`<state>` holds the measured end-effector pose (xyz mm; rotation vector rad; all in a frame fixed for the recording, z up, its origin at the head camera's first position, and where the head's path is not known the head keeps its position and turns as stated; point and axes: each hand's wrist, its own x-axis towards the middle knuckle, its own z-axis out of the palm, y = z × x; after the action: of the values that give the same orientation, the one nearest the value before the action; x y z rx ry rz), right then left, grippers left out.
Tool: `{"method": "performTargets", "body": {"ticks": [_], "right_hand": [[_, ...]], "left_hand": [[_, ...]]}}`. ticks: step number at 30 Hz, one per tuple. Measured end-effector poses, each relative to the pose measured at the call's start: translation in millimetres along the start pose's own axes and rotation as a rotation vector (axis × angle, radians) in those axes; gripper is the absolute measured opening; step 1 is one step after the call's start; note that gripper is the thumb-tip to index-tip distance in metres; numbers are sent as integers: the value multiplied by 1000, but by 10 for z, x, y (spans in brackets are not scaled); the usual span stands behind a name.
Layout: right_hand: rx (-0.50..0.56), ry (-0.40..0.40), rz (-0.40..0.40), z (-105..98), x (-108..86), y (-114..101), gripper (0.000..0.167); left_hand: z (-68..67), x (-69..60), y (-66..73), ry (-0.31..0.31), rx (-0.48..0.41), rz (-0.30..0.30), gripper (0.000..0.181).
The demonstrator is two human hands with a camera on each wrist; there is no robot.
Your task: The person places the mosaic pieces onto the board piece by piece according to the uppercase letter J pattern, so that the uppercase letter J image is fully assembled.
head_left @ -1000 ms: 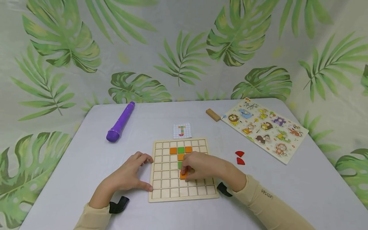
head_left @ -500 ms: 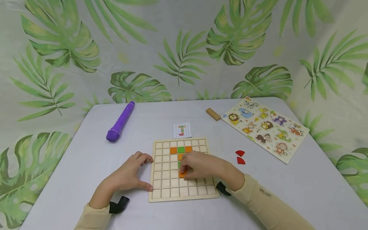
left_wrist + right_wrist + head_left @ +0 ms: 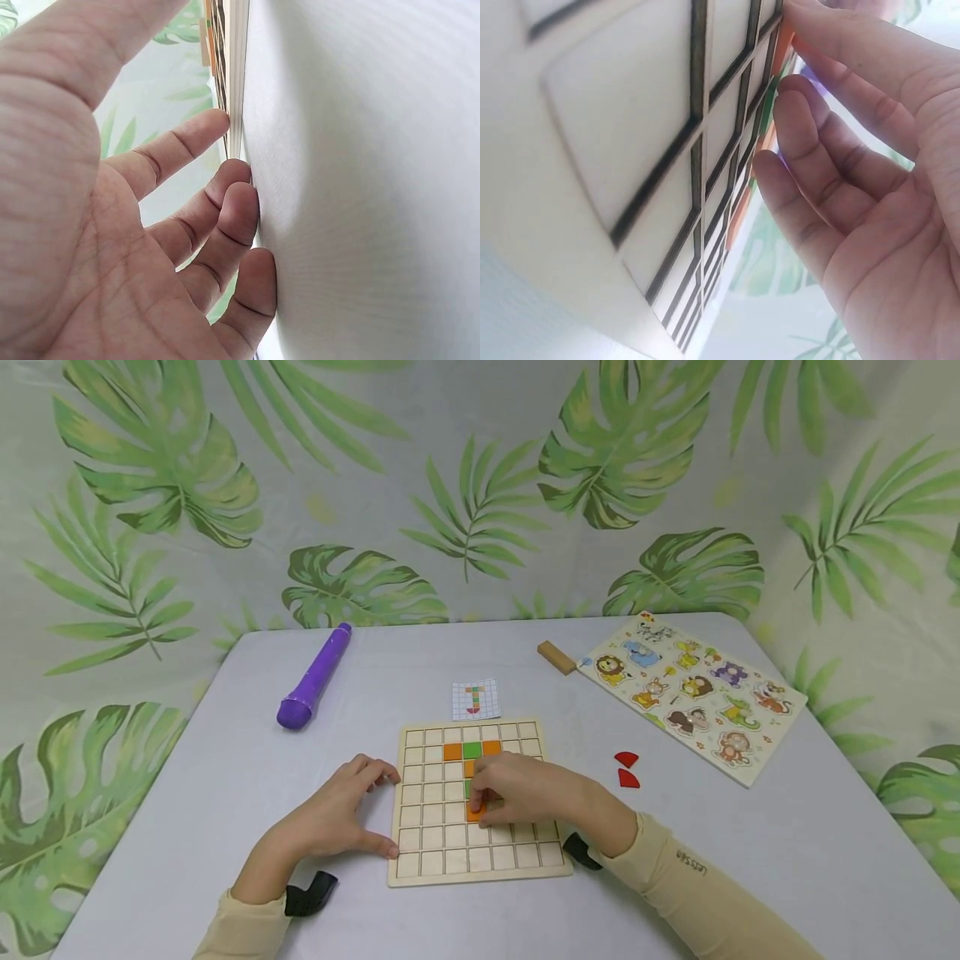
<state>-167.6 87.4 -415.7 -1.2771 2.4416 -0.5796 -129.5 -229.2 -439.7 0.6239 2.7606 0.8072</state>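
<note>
Right hand pinches an orange tile on the grid board as the left hand steadies the edge

The right hand [image 3: 517, 789] reaches in over the board from the right, its back facing up and its wrist low. Thumb and index finger grip a flat, square orange tile [image 3: 472, 817], while the other fingers, loosely bent in the right wrist view, hang beside the board's face. The left hand [image 3: 339, 814] is spread in a wide, relaxed C at the left side – thumb against the edge near the lower corner, index finger against it higher up. In the left wrist view its remaining fingertips rest on the white-covered counter [image 3: 405, 927].

The gripped tile lies at the fifth row of the square, pale wooden grid board [image 3: 432, 839], partly covered by the fingers; whether it sits fully flush cannot be told. Directly above it, a green square tile [image 3: 468, 789] and an upper orange square tile [image 3: 470, 768] run up the same column – both partly hidden by the hand – to a row of orange, green and orange squares. The board's other visible cells show bare wood with dark grooves between them. Just beyond its far edge lies a small white paper card [image 3: 487, 702] printed with a coloured hook shape. Two red quarter-circle pieces [image 3: 627, 768] lie to the right.
</note>
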Motion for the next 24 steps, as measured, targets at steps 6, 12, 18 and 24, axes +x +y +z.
{"method": "performTargets", "body": {"ticks": [6,12,18,24], "right_hand": [[9,5,2,7,-7,2,9],[30,1,4,-2,-11,16,9],[36,-4,10,-14,-16,21,6],[28,-4,16,-12,-7,13,6]], "left_hand": [[6,-3,1,-2,-13,-7,90],[9,-1,1,-2,-12,-8,90],[-1,1,12,0,-10,-4,89],[-9,-2,24,1,-7,0,89]]}}
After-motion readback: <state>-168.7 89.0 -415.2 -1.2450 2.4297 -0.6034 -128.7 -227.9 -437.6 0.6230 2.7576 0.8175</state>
